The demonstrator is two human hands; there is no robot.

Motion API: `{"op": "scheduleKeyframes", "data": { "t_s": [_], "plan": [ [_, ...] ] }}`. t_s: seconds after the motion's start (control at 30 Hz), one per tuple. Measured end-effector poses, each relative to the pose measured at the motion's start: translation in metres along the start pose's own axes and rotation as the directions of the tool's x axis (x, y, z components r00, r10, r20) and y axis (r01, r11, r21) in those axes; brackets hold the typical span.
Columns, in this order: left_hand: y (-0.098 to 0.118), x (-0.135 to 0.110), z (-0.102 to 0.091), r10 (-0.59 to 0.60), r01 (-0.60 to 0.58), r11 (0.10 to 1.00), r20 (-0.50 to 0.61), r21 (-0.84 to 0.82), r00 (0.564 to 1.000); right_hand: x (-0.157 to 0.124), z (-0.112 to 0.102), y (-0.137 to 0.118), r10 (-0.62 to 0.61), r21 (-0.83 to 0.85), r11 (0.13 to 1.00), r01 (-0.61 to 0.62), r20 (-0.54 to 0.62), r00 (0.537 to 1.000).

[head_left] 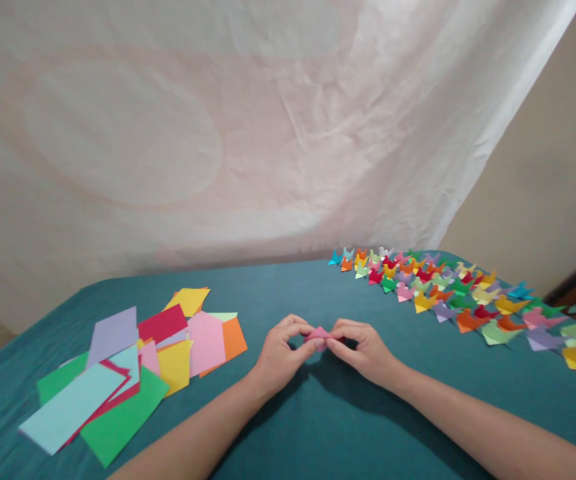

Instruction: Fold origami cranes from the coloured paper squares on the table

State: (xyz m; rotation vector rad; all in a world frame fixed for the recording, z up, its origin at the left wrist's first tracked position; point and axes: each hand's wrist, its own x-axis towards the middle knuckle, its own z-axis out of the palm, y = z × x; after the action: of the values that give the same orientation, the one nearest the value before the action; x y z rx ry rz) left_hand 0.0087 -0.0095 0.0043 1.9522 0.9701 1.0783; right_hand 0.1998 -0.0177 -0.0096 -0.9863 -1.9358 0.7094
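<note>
Between my two hands is a small folded piece of pink paper (pixel 321 333), held a little above the table at the centre of the view. My left hand (pixel 288 347) pinches its left side between thumb and fingers. On the opposite side, my right hand (pixel 361 347) grips the paper the same way, fingertips close to those of the left. Fingers cover much of the paper, so its full folded shape is hidden.
A green cloth covers the table (pixel 288 427). Loose coloured paper sheets (pixel 118 380) overlap on the left. Rows of small folded paper birds (pixel 443 293) stand on the right. Behind the table hangs a pale sheet (pixel 248 133).
</note>
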Motion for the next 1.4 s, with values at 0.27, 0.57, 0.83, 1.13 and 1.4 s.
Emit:
{"op": "scheduleKeyframes", "data": {
  "t_s": [0.27, 0.57, 0.83, 1.13, 1.4],
  "plan": [
    [0.000, 0.000, -0.001, -0.031, 0.033, 0.998, 0.050, -0.050, 0.998, 0.000, 0.001, -0.005, -0.020, -0.012, 1.000, 0.020, 0.048, 0.999],
    [0.001, 0.000, 0.000, -0.091, 0.094, 0.994, 0.058, -0.060, 0.994, -0.001, 0.002, -0.004, -0.029, -0.007, 1.000, 0.030, 0.054, 0.998],
    [-0.004, 0.003, 0.001, -0.181, 0.191, 0.967, 0.073, -0.170, 0.981, 0.001, 0.002, -0.006, -0.013, 0.007, 1.000, 0.013, 0.046, 0.999],
    [-0.012, 0.003, 0.003, -0.189, 0.199, 0.954, 0.066, -0.224, 0.980, 0.000, 0.002, -0.001, 0.030, 0.000, 1.000, -0.030, 0.015, 0.999],
    [-0.011, 0.001, 0.005, -0.203, 0.204, 0.979, 0.144, 0.003, 0.969, 0.001, 0.001, 0.001, 0.062, -0.012, 0.998, -0.062, 0.005, 0.998]
  ]
}}
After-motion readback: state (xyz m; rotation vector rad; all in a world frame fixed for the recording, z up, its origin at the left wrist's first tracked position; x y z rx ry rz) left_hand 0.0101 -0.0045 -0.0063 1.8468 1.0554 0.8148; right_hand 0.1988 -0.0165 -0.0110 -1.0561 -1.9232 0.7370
